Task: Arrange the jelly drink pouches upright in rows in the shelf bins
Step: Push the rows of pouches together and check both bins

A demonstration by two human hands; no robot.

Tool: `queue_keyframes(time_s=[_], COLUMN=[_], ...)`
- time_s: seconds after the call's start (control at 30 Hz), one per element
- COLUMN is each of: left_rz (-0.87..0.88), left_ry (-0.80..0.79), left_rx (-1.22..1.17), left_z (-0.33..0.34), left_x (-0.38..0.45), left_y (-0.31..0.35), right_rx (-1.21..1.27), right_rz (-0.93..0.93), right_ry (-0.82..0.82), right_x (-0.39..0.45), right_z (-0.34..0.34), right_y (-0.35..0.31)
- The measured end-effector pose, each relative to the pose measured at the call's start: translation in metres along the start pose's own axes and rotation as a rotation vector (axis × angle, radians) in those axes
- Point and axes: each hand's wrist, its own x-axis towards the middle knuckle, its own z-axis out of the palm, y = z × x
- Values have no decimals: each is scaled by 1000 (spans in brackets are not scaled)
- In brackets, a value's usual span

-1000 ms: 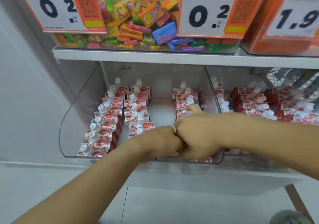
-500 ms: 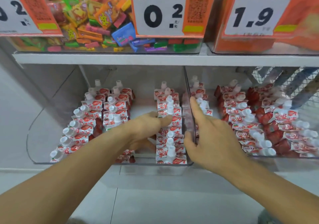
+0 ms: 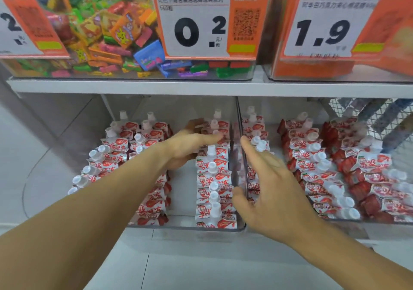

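**Risk points while straightening the right-hand row**

Landmark: the clear divider wall (image 3: 242,155) between the two shelf bins.

The jelly drink pouches (image 3: 214,178) stand in rows in the left bin (image 3: 185,226), and one upright row runs just left of the divider wall. More pouches lie loose and tilted in the right bin (image 3: 335,166), right of the wall.

The left hand (image 3: 190,148) reaches in left of the wall, fingers extended and resting on the rear pouches of that row; it grips nothing visible. The right hand (image 3: 263,182) is spread wide at the wall, thumb on the left side, fingers on the right, holding nothing.

Likely faults:
- Sideways pressure from the left hand can topple the row, since the pouches stand close and support one another.
- The spread right hand can knock caps in the right bin.
- Pushing the thin wall can shift both bins.
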Motion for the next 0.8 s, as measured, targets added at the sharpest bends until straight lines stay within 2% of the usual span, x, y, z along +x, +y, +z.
queue_keyframes(time_s=[0.3, 0.47, 0.7, 0.8], left_rz=[-75, -52, -89, -168], left_ry=[-34, 81, 78, 82], left_rx=[-63, 68, -58, 10], left_z=[-2, 16, 19, 13], left_x=[10, 2, -12, -30], left_y=[4, 3, 7, -2], right_rx=[-67, -30, -64, -34], right_rz=[-26, -30, -17, -9], right_ry=[29, -4, 12, -9], right_x=[0, 0, -1, -1], right_z=[5, 2, 6, 2], right_y=[0, 1, 0, -2])
